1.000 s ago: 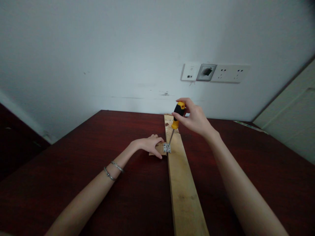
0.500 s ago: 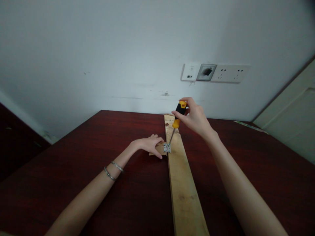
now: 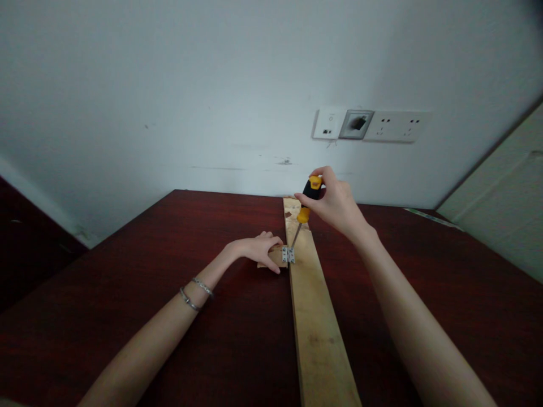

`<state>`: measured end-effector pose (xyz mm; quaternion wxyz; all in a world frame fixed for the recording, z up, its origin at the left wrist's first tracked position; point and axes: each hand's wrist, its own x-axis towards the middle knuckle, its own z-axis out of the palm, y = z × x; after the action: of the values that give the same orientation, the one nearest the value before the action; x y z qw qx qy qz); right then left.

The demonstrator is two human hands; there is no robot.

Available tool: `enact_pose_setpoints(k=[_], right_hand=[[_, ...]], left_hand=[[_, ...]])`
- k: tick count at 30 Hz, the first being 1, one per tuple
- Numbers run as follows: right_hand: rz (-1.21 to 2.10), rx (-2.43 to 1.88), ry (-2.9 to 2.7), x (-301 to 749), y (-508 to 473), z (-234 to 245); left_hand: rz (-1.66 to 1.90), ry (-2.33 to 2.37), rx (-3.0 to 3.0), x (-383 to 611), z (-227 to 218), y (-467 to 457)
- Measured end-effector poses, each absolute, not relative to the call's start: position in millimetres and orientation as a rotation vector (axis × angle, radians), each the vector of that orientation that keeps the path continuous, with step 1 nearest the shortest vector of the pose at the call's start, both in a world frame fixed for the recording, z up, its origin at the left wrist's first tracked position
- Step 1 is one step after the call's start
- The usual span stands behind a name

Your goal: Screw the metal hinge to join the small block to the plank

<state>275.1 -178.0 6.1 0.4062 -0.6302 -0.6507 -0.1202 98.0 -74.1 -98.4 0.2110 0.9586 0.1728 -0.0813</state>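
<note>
A long pale wooden plank [image 3: 316, 316] lies lengthwise on the dark red table [image 3: 127, 271]. A small wooden block [image 3: 275, 257] sits against the plank's left edge, joined to it by a small metal hinge [image 3: 288, 254]. My left hand [image 3: 257, 250] rests on the block with its fingers curled over it and presses it down. My right hand [image 3: 333, 200] grips the yellow and black handle of a screwdriver [image 3: 306, 203], which stands almost upright. Its metal shaft comes down to the hinge.
A white wall rises right behind the table, with a row of sockets and a switch [image 3: 371, 125]. A pale door or cabinet panel [image 3: 500, 192] stands at the right. Two thin bracelets [image 3: 195, 293] circle my left wrist.
My right hand has shifted its fingers slightly round the screwdriver handle, which stays over the hinge. My left hand has not moved.
</note>
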Motion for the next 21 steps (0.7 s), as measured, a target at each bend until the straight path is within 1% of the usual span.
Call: enact_pose_setpoints(k=[4,9,14,21], right_hand=[[-0.288,-1.609,-1.764,273.3,-186.5,14.1],[-0.185,-1.642,-1.889,270.3,-195.9,20.7],[-0.296,-1.641,-1.891,268.9,-198.6,23.6],[-0.282,-1.651,-1.944,265.8,-201.7,26.6]], left_hand=[[-0.241,0.472,2.668,99.0,-97.1,-74.2],[-0.25,0.466,2.665,99.2,-94.8,-75.0],[-0.246,0.481,2.661,98.9,-95.6,-74.6],[-0.24,0.474,2.662,99.0,-95.9,-74.0]])
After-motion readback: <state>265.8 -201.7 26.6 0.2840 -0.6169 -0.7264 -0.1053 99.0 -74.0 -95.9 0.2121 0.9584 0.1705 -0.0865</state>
